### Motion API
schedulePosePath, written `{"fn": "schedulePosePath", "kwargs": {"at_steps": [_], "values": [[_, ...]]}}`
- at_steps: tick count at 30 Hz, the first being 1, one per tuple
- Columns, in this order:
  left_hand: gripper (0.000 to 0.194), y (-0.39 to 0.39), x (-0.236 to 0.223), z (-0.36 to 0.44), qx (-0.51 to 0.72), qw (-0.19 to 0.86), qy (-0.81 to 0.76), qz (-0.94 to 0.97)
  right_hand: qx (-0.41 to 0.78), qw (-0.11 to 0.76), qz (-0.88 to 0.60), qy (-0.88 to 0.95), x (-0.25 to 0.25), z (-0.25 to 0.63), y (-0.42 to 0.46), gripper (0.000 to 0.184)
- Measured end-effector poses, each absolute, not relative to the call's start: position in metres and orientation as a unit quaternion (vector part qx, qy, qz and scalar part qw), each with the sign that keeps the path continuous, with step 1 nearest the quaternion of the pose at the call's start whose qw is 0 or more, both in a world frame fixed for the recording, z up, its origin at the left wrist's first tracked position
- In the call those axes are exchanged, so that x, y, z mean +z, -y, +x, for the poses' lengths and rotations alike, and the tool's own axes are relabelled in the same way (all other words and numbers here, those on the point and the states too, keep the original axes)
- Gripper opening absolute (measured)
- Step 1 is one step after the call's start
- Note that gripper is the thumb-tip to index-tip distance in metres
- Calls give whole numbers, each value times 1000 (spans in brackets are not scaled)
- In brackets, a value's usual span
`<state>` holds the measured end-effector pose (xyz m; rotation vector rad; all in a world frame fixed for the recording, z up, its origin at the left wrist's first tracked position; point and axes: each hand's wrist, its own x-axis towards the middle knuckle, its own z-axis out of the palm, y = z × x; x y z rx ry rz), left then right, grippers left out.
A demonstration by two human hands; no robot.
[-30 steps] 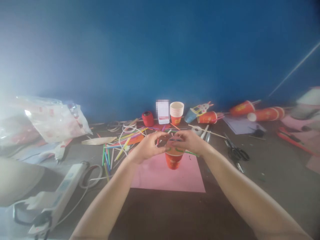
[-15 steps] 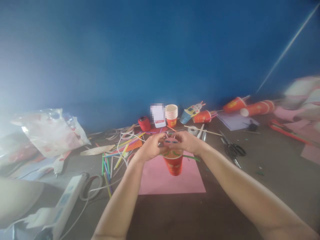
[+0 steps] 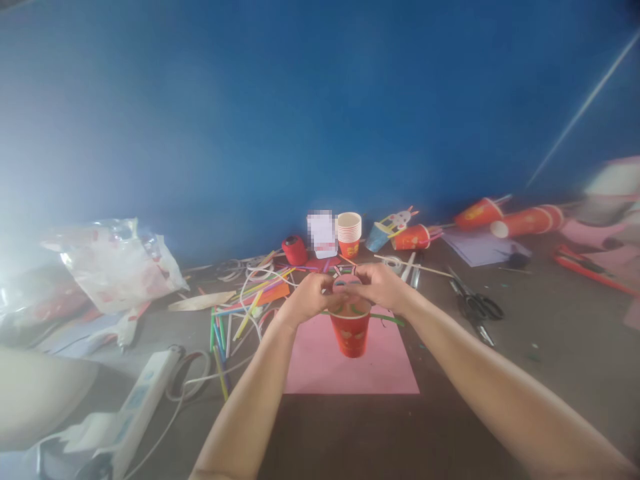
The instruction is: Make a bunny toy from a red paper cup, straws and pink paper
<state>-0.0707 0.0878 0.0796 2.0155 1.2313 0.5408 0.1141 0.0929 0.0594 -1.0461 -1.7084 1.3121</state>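
Observation:
A small pink paper animal face with upright ears (image 3: 346,283) is pinched between my left hand (image 3: 315,297) and my right hand (image 3: 383,290), one on each side. Both hands are closed on it, thumbs toward me. Right below, a red paper cup (image 3: 350,335) stands upright on a sheet of pink paper (image 3: 310,367). Green strips show inside the cup's mouth, and a green straw (image 3: 389,320) sticks out on its right. My fingers partly cover the face and the cup's rim; whether the face touches the cup I cannot tell.
To the left lie coloured straws (image 3: 220,333), a glue gun (image 3: 123,330), a power strip (image 3: 143,400) and a plastic bag (image 3: 123,267). Stacked paper cups (image 3: 349,233) and a red thread spool (image 3: 294,251) stand behind. Scissors (image 3: 475,307) and a red cutter (image 3: 595,270) lie right.
The view has shifted slightly, so everything sits a little farther right and lower. Both hands still hold the paper face above the cup, and its ears show more clearly now.

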Motion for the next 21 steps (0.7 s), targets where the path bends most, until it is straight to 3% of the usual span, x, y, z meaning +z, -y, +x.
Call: {"fn": "schedulePosePath", "kwargs": {"at_steps": [13, 21], "values": [[25, -88, 77, -71, 246, 361, -483, 759, 527, 385, -384, 653, 67, 112, -89, 31], [30, -90, 70, -74, 316, 411, -507, 689, 445, 434, -431, 654, 80, 144, -102, 30]]}}
